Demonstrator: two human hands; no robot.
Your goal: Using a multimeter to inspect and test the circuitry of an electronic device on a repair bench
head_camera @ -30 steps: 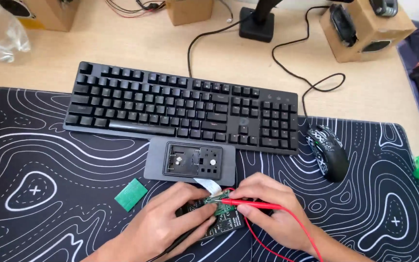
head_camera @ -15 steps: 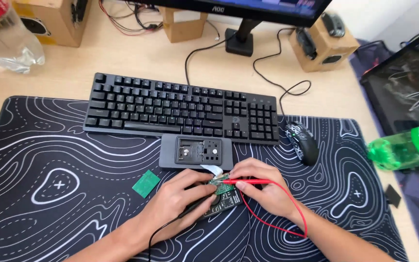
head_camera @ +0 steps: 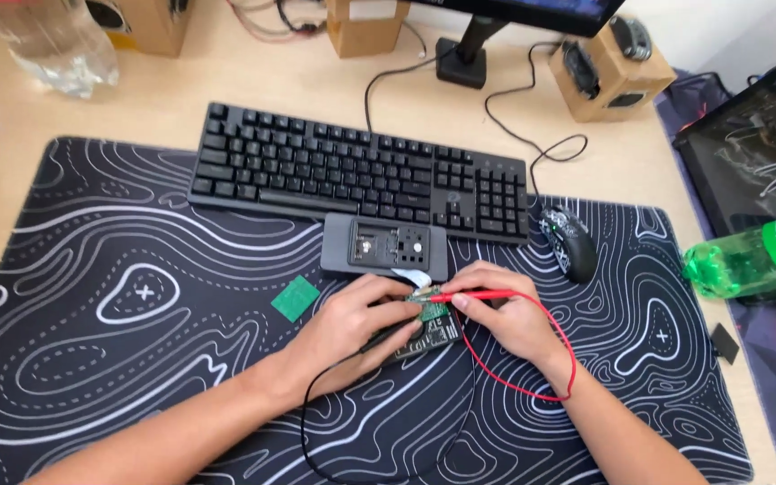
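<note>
A small green circuit board (head_camera: 435,325) lies on the black patterned desk mat (head_camera: 136,359). My left hand (head_camera: 352,323) rests on the board's left side and holds a black probe whose black wire (head_camera: 316,449) loops toward me. My right hand (head_camera: 505,310) grips a red probe (head_camera: 469,295) with its tip touching the board's top edge; its red wire (head_camera: 550,377) curls around my wrist. A grey device (head_camera: 384,249) with an open square recess sits just behind the board, joined to it by a white ribbon cable (head_camera: 410,276).
A black keyboard (head_camera: 361,172) lies behind the grey device, a black mouse (head_camera: 568,242) at its right. A small green square board (head_camera: 295,298) lies left of my hands. A green bottle (head_camera: 752,260) lies at the right edge, a clear bottle (head_camera: 47,45) at far left.
The view has shifted so the desk items sit further right and lower in frame. Both hands stay on the board with the probes, barely moved.
</note>
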